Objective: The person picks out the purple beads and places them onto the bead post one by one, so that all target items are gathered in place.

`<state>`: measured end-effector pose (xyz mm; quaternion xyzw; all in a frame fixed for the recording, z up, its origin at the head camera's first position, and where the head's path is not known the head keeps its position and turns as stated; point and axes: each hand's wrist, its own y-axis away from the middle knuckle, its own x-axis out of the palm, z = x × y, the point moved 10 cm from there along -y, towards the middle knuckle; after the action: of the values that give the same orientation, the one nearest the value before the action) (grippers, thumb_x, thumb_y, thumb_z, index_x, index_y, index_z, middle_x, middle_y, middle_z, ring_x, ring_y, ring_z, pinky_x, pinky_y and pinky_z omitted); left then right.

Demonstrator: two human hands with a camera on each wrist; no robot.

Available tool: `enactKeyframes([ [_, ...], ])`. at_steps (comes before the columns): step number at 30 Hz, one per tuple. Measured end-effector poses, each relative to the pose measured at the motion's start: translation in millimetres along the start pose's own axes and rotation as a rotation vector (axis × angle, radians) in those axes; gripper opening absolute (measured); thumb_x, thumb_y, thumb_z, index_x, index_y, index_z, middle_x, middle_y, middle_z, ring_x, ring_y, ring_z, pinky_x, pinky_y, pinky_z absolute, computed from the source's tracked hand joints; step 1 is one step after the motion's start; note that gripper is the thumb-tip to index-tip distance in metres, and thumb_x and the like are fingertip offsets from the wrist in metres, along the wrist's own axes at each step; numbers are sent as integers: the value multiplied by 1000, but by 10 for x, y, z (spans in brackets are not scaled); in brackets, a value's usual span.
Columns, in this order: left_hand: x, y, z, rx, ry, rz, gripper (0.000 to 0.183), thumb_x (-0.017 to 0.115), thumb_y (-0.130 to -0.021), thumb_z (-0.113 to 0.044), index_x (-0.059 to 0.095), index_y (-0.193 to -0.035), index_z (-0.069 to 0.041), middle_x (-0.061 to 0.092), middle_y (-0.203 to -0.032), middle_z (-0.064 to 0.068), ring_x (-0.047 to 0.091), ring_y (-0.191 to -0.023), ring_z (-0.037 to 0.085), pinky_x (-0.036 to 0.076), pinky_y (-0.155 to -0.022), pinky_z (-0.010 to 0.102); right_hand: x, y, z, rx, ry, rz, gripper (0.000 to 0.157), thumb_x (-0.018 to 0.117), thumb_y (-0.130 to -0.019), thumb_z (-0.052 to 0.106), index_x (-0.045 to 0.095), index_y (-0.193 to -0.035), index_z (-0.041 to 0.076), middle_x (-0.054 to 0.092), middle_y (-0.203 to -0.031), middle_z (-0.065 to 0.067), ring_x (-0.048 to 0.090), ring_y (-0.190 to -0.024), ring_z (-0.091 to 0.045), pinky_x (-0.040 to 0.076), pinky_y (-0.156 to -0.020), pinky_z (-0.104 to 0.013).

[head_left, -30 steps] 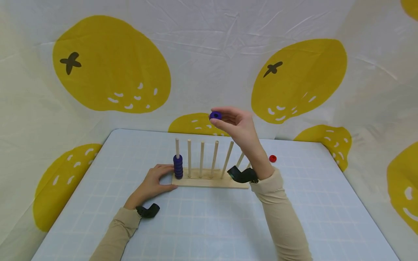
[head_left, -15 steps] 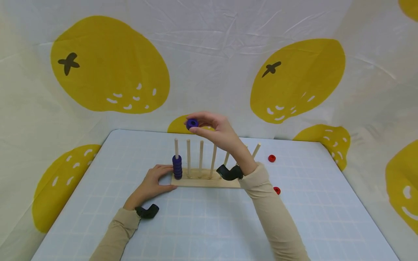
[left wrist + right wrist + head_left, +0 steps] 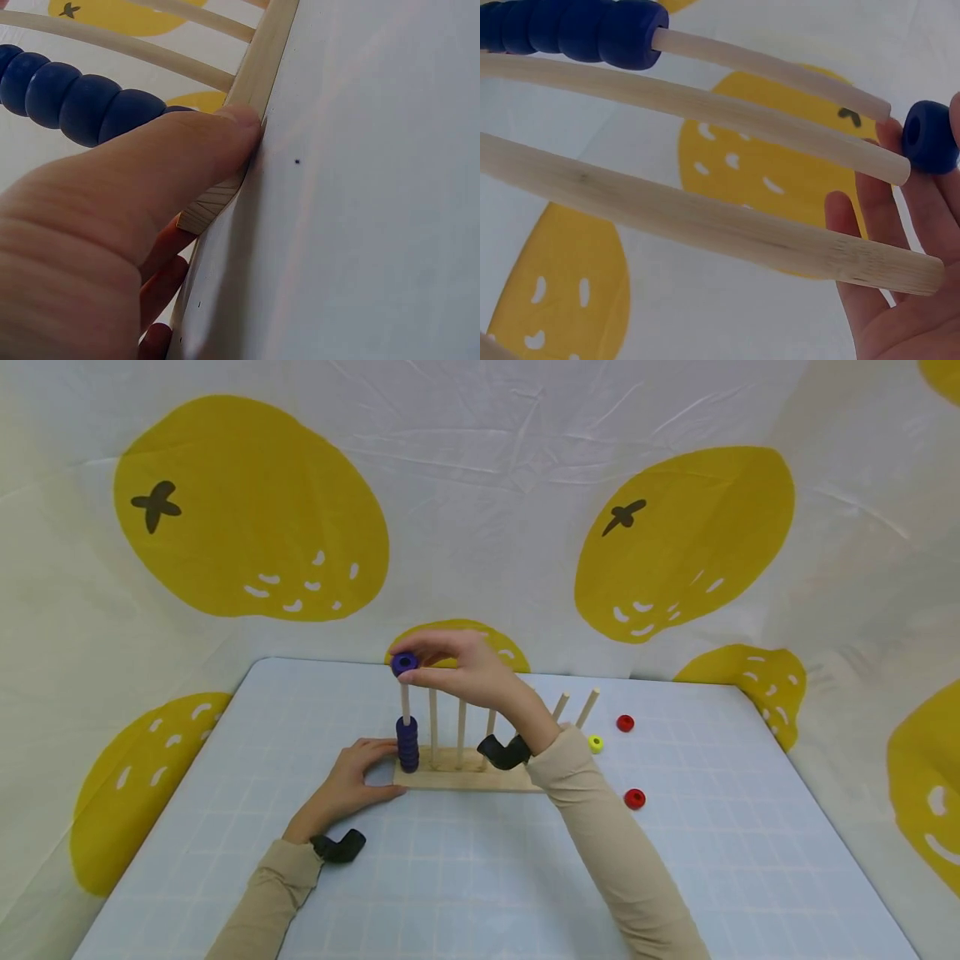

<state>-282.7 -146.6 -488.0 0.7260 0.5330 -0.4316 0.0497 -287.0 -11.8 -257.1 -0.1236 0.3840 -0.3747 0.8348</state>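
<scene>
A wooden peg rack [image 3: 467, 782] with a row of upright pegs stands on the table. On its leftmost peg sits a stack of blue-purple beads [image 3: 407, 745]. My left hand [image 3: 347, 782] holds the rack's left end; in the left wrist view the thumb lies on the base's front edge, with fingers behind it. Between thumb and fingers, my right hand [image 3: 474, 673] pinches one more blue bead [image 3: 405, 671] at the top of that peg. In the right wrist view this bead [image 3: 940, 144] is just off the peg's tip, its hole facing the peg.
Right of the rack lie two red beads [image 3: 626, 723] and a yellow bead [image 3: 596, 744]. My right forearm hides part of the rack's right side. Behind the table [image 3: 465, 877] hangs a white cloth with yellow fruit shapes [image 3: 255, 510].
My right hand has carried the blue bead left and down to the leftmost peg's top. The left hand stays at the rack's end. The yellow bead and a second red one have come into view.
</scene>
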Motion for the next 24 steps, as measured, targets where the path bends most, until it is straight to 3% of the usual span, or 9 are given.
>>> enactKeyframes([
  [7, -7, -6, -7, 13, 7, 1, 58, 89, -72, -28, 68, -123, -10, 63, -132, 6, 52, -119, 29, 36, -97, 54, 91, 5, -73, 36, 92, 85, 32, 74, -90, 11, 68, -121, 5, 71, -108, -1, 64, -93, -8, 53, -87, -34],
  [13, 1, -10, 4, 20, 7, 0, 58, 89, -73, -28, 68, -124, -10, 63, -132, 6, 52, -119, 28, 36, -97, 54, 175, 14, -118, 78, 196, 169, 31, 71, -93, 17, 67, -123, 7, 70, -110, 2, 62, -91, -5, 51, -85, -23],
  [24, 17, 0, 8, -3, 17, 11, 57, 88, -74, -29, 68, -124, -11, 62, -133, 6, 51, -120, 28, 36, -98, 55, 201, 23, -120, 97, 200, 191, 29, 70, -94, 17, 68, -122, 8, 69, -114, 0, 64, -91, -6, 51, -86, -24],
])
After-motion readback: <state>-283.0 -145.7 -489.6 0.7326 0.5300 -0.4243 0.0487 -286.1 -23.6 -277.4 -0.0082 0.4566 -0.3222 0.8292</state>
